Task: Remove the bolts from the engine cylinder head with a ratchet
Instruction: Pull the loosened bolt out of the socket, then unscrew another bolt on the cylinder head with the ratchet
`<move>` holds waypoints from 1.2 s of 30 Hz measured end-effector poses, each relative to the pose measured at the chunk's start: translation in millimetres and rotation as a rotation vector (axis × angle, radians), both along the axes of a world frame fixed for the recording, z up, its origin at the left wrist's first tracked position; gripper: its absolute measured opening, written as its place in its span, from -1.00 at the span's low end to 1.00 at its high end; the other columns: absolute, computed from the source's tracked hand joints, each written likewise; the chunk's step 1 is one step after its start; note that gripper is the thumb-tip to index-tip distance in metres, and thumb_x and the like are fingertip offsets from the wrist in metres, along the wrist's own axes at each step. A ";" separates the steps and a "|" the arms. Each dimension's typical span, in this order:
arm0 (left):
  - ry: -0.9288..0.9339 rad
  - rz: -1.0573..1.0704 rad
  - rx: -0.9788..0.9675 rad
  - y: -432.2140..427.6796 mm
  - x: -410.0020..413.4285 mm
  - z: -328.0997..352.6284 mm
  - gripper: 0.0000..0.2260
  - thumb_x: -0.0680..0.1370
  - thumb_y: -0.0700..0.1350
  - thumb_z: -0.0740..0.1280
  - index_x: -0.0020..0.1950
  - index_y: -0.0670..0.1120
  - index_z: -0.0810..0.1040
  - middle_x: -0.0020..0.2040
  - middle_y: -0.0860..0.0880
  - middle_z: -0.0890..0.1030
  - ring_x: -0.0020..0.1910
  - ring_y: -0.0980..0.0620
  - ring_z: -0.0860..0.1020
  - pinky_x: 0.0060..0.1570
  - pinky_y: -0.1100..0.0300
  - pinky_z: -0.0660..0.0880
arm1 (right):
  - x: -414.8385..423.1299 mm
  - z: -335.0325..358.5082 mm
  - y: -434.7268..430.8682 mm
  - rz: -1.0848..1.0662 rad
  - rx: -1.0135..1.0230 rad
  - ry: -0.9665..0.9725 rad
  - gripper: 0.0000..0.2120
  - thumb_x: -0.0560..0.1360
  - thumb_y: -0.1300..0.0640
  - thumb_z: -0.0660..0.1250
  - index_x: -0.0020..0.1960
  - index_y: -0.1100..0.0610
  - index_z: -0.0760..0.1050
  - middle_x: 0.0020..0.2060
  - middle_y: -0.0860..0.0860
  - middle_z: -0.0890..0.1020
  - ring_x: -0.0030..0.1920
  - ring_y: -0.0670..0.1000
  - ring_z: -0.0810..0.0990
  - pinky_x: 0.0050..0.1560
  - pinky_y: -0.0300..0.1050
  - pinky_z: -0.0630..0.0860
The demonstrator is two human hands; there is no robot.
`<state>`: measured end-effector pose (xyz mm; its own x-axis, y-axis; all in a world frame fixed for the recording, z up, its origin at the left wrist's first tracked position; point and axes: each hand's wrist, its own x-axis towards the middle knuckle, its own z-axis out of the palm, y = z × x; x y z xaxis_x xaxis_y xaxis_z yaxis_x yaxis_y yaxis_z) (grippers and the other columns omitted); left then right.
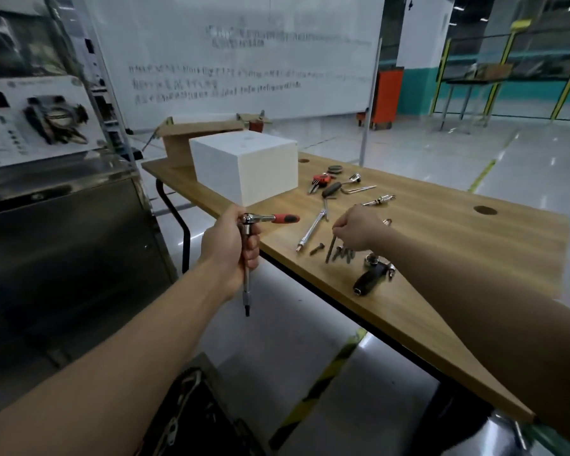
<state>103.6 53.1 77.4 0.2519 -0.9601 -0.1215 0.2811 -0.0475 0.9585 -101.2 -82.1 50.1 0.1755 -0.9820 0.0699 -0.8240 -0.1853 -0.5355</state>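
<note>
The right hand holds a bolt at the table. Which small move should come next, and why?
Probably the right hand should let go of the bolt, laying it with the loose bolts on the table: its tip seems to be down beside them, and the left hand grips the ratchet.

Left arm out front, forearm bare, left hand (229, 246) fisted round the ratchet (278, 219) shaft, knuckles to the right. Right arm reaches further across, right hand (359, 232) palm down, fingertips pinching the top of a bolt (330, 250).
</note>
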 end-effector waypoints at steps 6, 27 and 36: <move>-0.045 0.036 0.036 8.5 26.2 -5.3 -0.69 0.61 -0.05 0.17 -0.31 -0.10 0.46 -0.47 -0.01 0.38 -0.53 0.07 0.24 -0.50 0.19 0.19 | 17.8 -16.3 -23.5 0.032 0.064 0.200 -0.77 0.61 0.17 0.27 0.13 0.21 0.66 0.08 0.13 0.66 0.10 0.13 0.61 0.14 -0.01 0.58; -0.232 0.218 -0.171 188.2 142.4 148.2 -0.66 0.63 0.02 0.16 -0.30 -0.08 0.42 -0.54 0.05 0.32 -0.57 0.11 0.19 -0.56 0.24 0.11 | 237.8 123.4 203.7 0.696 -0.861 -0.484 -0.64 0.62 0.01 0.16 0.24 0.18 0.58 0.07 0.09 0.62 0.12 0.11 0.50 0.20 0.01 0.33; -0.275 0.503 -0.234 364.2 261.4 191.6 -0.63 0.58 0.05 0.14 -0.40 -0.05 0.36 -0.55 0.07 0.17 -0.54 0.10 0.06 -0.55 0.27 0.01 | 373.1 175.0 336.8 1.092 -0.878 -0.500 -0.65 0.65 -0.02 0.20 0.37 0.09 0.47 0.08 -0.06 0.51 0.06 -0.12 0.39 0.06 -0.13 0.35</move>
